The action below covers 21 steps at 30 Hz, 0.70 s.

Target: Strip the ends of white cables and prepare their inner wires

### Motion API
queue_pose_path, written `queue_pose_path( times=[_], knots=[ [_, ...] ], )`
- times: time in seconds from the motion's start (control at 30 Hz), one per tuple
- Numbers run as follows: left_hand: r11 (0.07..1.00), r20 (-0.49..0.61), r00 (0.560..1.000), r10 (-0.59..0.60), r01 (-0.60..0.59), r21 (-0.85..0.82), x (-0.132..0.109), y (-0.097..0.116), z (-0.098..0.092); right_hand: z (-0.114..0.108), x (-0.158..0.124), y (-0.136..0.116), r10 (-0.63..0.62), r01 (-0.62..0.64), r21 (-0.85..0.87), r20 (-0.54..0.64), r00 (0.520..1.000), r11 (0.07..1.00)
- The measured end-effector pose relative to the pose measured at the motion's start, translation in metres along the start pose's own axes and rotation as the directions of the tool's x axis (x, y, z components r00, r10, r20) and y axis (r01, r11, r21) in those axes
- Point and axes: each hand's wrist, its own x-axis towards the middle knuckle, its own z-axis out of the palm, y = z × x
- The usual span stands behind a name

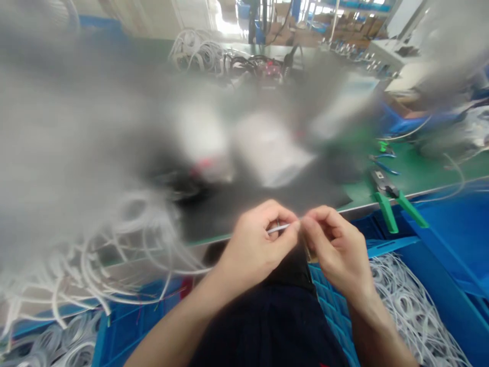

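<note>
My left hand (263,239) is closed in a pinch on a thin white cable (278,229) just in front of my body. Right beside it my right hand (336,247) is also pinched, its thumb and forefinger meeting at the cable's end. Whatever sits between those right fingertips is too small to make out. Both hands are held near the bench's front edge. To their left, several white cables (91,270) with thin coloured wire ends hang over the edge.
Green-handled crimping pliers (393,196) lie at the bench edge on the right, with blue-handled cutters (385,165) behind. A blue crate (393,245) of white cables stands at lower right. Smeared white bundles (267,148) lie on a black mat (225,214).
</note>
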Motion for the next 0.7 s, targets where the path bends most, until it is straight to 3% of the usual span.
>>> queue_pose_path(
  times=[0.07,0.2,0.3,0.37,0.43,0.5,0.53,0.6,0.7],
  knots=[
    [1.000,-0.002,1.000,-0.018,0.018,0.011,0.003,0.001,0.007,-0.001,0.000,0.003,-0.013,0.012,-0.025,-0.053,0.998,1.000],
    [0.998,0.045,0.997,-0.057,0.057,0.001,0.007,0.002,0.015,-0.009,0.000,0.007,0.064,-0.068,0.109,0.034,0.997,0.992],
    [0.996,0.082,0.992,-0.093,0.093,-0.006,0.014,0.003,0.020,-0.021,0.001,0.008,0.081,-0.085,0.085,0.054,0.995,0.993],
    [0.992,0.100,0.988,-0.120,0.122,-0.014,0.020,0.003,0.023,-0.036,0.003,0.012,0.042,-0.043,-0.035,-0.034,0.999,0.998],
    [0.990,0.104,0.986,-0.133,0.136,-0.020,0.026,0.002,0.026,-0.059,0.005,0.022,-0.071,-0.001,-0.268,-0.258,0.963,0.963],
    [0.992,0.098,0.987,-0.124,0.127,-0.019,0.032,0.001,0.028,-0.090,0.008,0.040,-0.250,-0.064,-0.565,-0.461,0.851,0.823],
    [0.993,0.099,0.988,-0.116,0.118,-0.018,0.036,0.001,0.029,-0.107,0.009,0.051,-0.323,-0.130,-0.693,-0.483,0.814,0.709],
    [0.994,0.107,0.989,-0.100,0.103,-0.020,0.042,0.001,0.031,-0.138,0.011,0.073,-0.318,-0.226,-0.821,-0.435,0.843,0.525],
    [0.995,0.116,0.989,-0.096,0.100,-0.027,0.051,0.005,0.034,-0.169,0.012,0.099,-0.154,-0.272,-0.873,-0.358,0.921,0.404]
  ],
)
